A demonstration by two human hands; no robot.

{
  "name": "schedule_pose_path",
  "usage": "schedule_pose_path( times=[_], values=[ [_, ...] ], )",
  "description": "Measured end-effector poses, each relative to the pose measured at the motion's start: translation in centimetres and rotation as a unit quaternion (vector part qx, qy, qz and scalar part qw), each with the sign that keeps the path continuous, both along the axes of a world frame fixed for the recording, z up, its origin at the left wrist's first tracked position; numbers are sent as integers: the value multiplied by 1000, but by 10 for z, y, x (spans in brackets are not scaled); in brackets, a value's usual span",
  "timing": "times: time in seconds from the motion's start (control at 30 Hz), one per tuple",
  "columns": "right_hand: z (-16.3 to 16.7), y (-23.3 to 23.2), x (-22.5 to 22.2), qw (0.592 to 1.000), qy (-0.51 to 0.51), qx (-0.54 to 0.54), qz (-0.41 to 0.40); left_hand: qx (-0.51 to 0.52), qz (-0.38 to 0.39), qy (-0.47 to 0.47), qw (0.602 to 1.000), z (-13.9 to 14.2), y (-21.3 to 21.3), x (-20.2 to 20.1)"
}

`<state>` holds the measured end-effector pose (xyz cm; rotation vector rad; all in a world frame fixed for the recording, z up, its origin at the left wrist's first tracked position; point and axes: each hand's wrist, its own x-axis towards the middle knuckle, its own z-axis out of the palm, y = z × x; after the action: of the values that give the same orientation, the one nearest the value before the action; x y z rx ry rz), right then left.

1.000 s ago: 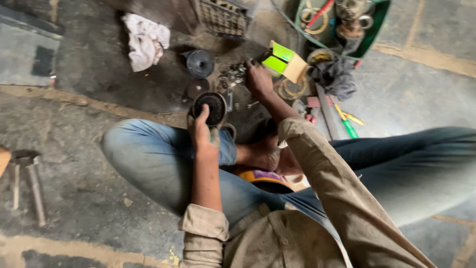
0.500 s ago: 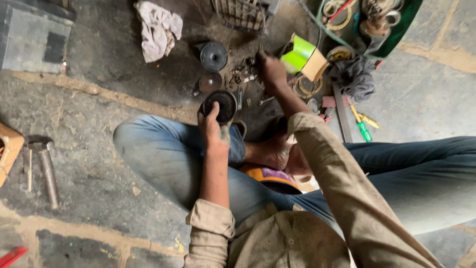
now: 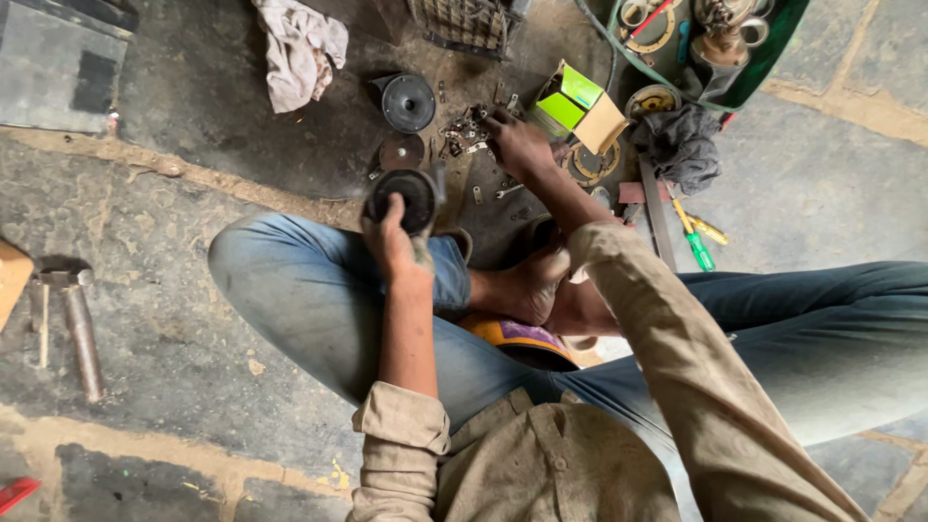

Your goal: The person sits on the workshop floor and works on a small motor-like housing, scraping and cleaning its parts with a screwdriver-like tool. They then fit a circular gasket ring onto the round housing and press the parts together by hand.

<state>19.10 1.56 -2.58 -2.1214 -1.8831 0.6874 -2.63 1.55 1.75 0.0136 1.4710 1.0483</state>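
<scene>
I see left hand clamped on round black part, held over knee near frame centre. Right hand at 1 o'clock from it, fingers down in pile of small metal bits; grip, cannot tell. Green-and-tan box just beside at 2 o'clock. Hammer far off at 9 o'clock.

Ahead of right hand: scattered small metal parts, green-and-tan box just beside.
Left of left hand: bare stone floor, open.
Far left: hammer.
</scene>
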Motion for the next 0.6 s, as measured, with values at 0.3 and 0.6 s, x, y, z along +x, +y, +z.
schedule_pose_path(
  times=[0.3,0.6],
  values=[
    [-2,-6,5,999,-12,-4,-51,140,13,79,987,-1,8,-15],
    [-7,-56,26,966,184,113,-140,146,0,28,989,-4,11,-15]
  ],
)
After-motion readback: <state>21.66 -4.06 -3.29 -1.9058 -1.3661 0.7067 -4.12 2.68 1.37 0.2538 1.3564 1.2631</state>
